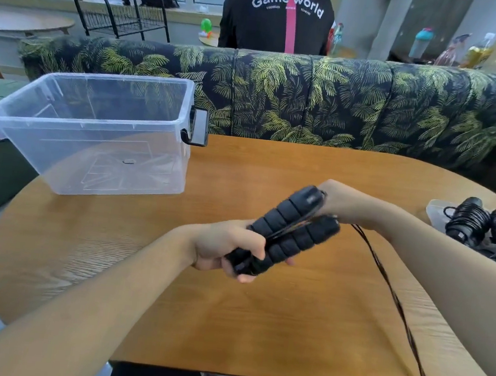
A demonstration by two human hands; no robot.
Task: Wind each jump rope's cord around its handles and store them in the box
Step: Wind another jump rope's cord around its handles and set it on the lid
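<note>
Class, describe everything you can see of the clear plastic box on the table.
The clear plastic box is a see-through rectangular bin, open-topped with no lid in view and a thick rolled rim. A dark latch handle hangs on its right end. It stands upright at the far left of the wooden table, part of it overhanging the table's rounded edge. No jump rope is inside; only moulded ribs show through its floor. Neither hand touches it.
</note>
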